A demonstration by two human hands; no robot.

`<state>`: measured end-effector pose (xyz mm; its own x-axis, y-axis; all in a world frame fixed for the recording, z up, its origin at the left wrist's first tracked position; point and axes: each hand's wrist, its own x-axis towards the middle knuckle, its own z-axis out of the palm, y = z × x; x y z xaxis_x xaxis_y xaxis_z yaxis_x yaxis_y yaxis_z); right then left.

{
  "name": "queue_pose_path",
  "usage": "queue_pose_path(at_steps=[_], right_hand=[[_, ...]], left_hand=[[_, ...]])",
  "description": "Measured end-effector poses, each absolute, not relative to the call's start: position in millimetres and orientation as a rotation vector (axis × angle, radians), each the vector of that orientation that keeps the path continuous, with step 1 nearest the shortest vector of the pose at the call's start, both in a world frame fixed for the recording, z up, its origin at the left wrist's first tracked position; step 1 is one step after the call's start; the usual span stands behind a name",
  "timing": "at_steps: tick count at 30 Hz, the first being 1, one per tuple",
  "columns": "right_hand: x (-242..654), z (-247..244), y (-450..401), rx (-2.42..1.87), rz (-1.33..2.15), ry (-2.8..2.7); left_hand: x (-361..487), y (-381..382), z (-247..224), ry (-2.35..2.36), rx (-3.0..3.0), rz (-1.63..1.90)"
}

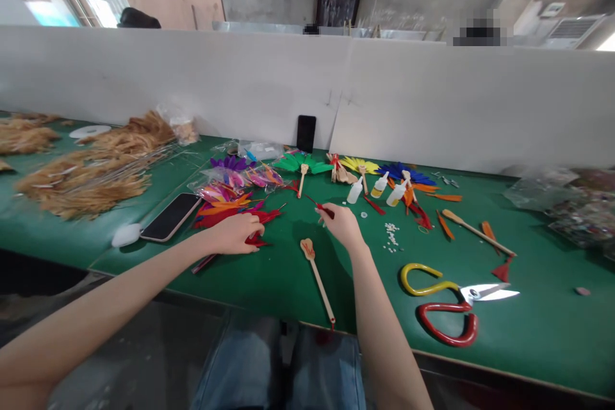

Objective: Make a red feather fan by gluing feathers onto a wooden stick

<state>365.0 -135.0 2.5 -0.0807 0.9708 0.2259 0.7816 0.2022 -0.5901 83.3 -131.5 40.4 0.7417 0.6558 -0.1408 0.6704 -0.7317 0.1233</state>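
Observation:
My left hand [240, 234] rests at the near edge of a pile of red feathers [206, 218], its curled fingers closed around some of them, with red tips poking out beside the thumb. A thin red feather [327, 210] is pinched in my right hand [343, 225], just above the table, its slim end pointing up and left. Between and below the hands lies a wooden fan handle [319, 282] with a rounded head bearing red marks. Beyond are a green feather fan [303, 165], a yellow one [360, 165] and a blue one [403, 173].
Large scissors [461, 301] lie at the right with blades apart. Small glue bottles [355, 191] stand near scattered white beads [391, 236]. A phone [172, 218] lies left; another phone [306, 133] leans on the white partition [269, 83]. Tan plumes [96, 173] spread far left.

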Motion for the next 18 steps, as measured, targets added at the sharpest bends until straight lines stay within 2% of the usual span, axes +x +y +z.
queue_pose_path(at_steps=[11, 18], right_hand=[[364.4, -1.0, -133.1, -1.67, 0.431, -1.949], [364.2, -1.1, -133.4, -1.686, 0.414, -1.953]], left_hand=[[83.9, -122.3, 36.9, 1.057, 2.747, -0.052], [86.3, -89.9, 38.2, 1.264, 2.813, 0.088]])
